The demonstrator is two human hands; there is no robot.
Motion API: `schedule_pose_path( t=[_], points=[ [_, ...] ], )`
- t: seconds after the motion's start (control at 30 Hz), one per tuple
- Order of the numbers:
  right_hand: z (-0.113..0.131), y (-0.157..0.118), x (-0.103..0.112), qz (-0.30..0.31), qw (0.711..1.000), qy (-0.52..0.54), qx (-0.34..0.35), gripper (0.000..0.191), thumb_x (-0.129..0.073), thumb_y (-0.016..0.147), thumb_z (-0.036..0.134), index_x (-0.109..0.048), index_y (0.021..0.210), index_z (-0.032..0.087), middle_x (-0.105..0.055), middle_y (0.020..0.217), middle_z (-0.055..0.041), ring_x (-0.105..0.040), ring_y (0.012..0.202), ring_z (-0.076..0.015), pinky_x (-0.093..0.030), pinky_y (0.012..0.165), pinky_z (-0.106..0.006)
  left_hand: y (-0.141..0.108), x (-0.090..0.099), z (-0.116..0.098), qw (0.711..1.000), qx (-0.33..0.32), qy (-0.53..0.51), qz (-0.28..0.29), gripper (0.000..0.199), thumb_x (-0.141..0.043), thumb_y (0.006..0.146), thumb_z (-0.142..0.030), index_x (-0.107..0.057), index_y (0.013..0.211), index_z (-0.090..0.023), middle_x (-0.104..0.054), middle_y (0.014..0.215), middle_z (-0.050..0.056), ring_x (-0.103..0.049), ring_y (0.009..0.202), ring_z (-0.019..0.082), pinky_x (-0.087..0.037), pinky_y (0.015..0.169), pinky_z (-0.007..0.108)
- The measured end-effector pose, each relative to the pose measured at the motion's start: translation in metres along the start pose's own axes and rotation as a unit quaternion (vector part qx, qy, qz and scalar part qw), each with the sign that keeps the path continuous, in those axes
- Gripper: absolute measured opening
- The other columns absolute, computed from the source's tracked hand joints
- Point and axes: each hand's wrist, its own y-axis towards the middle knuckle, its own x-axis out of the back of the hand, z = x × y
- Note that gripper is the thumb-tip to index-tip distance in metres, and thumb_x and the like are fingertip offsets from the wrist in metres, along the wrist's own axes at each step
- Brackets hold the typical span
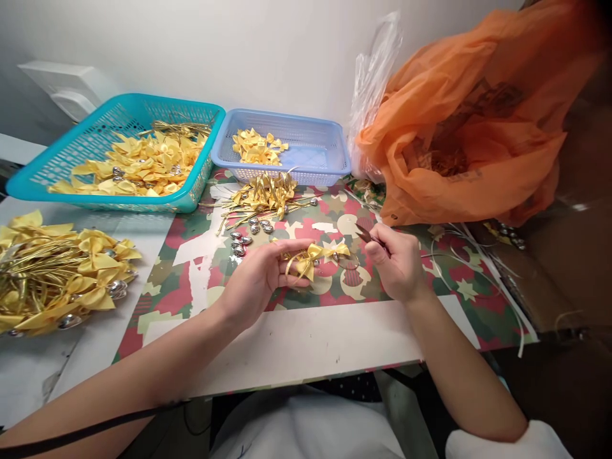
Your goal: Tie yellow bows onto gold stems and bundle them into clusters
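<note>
My left hand [258, 274] is palm up over the patterned sheet, its fingers closed on yellow ribbon bows [310, 256] with gold cord. Part of the bows is hidden by the fingers. To the right, my right hand [398, 262] is wrapped round small dark scissors [364, 234], whose pointed tips face left toward the bows without touching them. Beyond my left hand, several silver heart-shaped beads [239, 242] lie loose. A heap of yellow bows with gold cords [268, 194] rests behind them.
A teal basket [143, 203] full of yellow bows stands back left; a blue basket [306, 172] with fewer bows adjoins it. Another pile of bows [52, 274] lies at left. An orange plastic bag [459, 185] gapes at right, near loose pale ribbon strips [507, 293].
</note>
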Motion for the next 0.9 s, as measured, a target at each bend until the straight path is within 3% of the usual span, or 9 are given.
schedule_pose_path(
  t=[0.13, 0.3, 0.4, 0.5, 0.6, 0.7, 0.8, 0.9],
  points=[
    [-0.003, 0.003, -0.006, 0.020, 0.998, -0.019, -0.053, 0.048, -0.065, 0.079, 0.048, -0.028, 0.060, 0.022, -0.036, 0.053, 0.0066, -0.031, 0.049, -0.0081, -0.026, 0.049, -0.024, -0.002, -0.001, -0.002, 0.999, -0.025, 0.023, 0.016, 0.042, -0.080, 0.066, -0.046, -0.076, 0.094, -0.016, -0.072, 0.099, 0.007, -0.067, 0.076, 0.018, -0.060, 0.065, 0.030],
    [-0.010, 0.004, -0.005, 0.087, 0.983, -0.122, -0.111, 0.034, -0.070, 0.067, 0.029, -0.037, 0.062, 0.022, -0.046, 0.059, 0.0049, -0.039, 0.054, -0.0103, -0.028, 0.051, -0.023, -0.003, 0.002, 0.001, 0.984, -0.027, 0.172, -0.023, 0.043, -0.083, 0.067, -0.039, -0.073, 0.104, -0.019, -0.073, 0.091, 0.006, -0.068, 0.070, 0.017, -0.057, 0.063, 0.028],
    [-0.015, 0.004, -0.002, 0.137, 0.974, -0.109, -0.143, 0.024, -0.061, 0.068, 0.020, -0.039, 0.061, 0.021, -0.049, 0.058, 0.0047, -0.042, 0.054, -0.0106, -0.027, 0.050, -0.023, -0.004, 0.004, 0.000, 0.951, -0.102, 0.288, -0.051, 0.031, -0.076, 0.075, -0.042, -0.074, 0.094, -0.018, -0.073, 0.082, 0.006, -0.066, 0.064, 0.018, -0.052, 0.056, 0.027],
    [-0.016, 0.003, -0.003, 0.147, 0.974, -0.079, -0.153, 0.023, -0.054, 0.069, 0.013, -0.034, 0.061, 0.022, -0.051, 0.056, 0.0049, -0.043, 0.052, -0.0105, -0.027, 0.050, -0.023, -0.003, 0.006, -0.001, 0.893, -0.197, 0.400, -0.065, 0.020, -0.073, 0.078, -0.039, -0.075, 0.083, -0.019, -0.072, 0.080, 0.006, -0.062, 0.066, 0.018, -0.048, 0.058, 0.027],
    [-0.017, 0.001, -0.005, 0.147, 0.976, -0.052, -0.149, 0.025, -0.054, 0.070, 0.013, -0.032, 0.064, 0.023, -0.053, 0.058, 0.0051, -0.045, 0.053, -0.0106, -0.028, 0.050, -0.024, 0.000, 0.008, -0.004, 0.860, -0.227, 0.449, -0.091, 0.017, -0.073, 0.077, -0.038, -0.074, 0.079, -0.021, -0.061, 0.062, 0.001, -0.052, 0.057, 0.015, -0.040, 0.053, 0.025],
    [-0.017, 0.001, -0.006, 0.156, 0.976, 0.000, -0.154, 0.023, -0.054, 0.074, 0.016, -0.032, 0.068, 0.023, -0.056, 0.064, 0.0046, -0.046, 0.055, -0.0108, -0.032, 0.053, -0.024, 0.002, 0.008, -0.007, 0.901, -0.180, 0.389, -0.073, 0.020, -0.077, 0.073, -0.038, -0.073, 0.082, -0.021, -0.054, 0.057, -0.003, -0.048, 0.052, 0.012, -0.035, 0.048, 0.023],
    [-0.013, 0.002, -0.006, 0.155, 0.965, 0.127, -0.172, 0.024, -0.055, 0.079, 0.022, -0.032, 0.072, 0.023, -0.055, 0.071, 0.0042, -0.049, 0.059, -0.0104, -0.039, 0.056, -0.025, 0.003, 0.009, -0.010, 0.970, -0.044, 0.241, 0.000, 0.026, -0.080, 0.071, -0.037, -0.070, 0.088, -0.020, -0.052, 0.057, -0.005, -0.044, 0.044, 0.007, -0.032, 0.041, 0.019],
    [-0.006, 0.006, -0.006, 0.133, 0.929, 0.283, -0.198, 0.032, -0.061, 0.080, 0.030, -0.030, 0.074, 0.024, -0.052, 0.075, 0.0039, -0.058, 0.066, -0.0111, -0.048, 0.062, -0.026, 0.003, 0.010, -0.013, 0.993, 0.073, 0.064, 0.073, 0.031, -0.081, 0.070, -0.030, -0.068, 0.097, -0.022, -0.055, 0.062, -0.006, -0.032, 0.035, 0.001, -0.024, 0.032, 0.013]
  ],
)
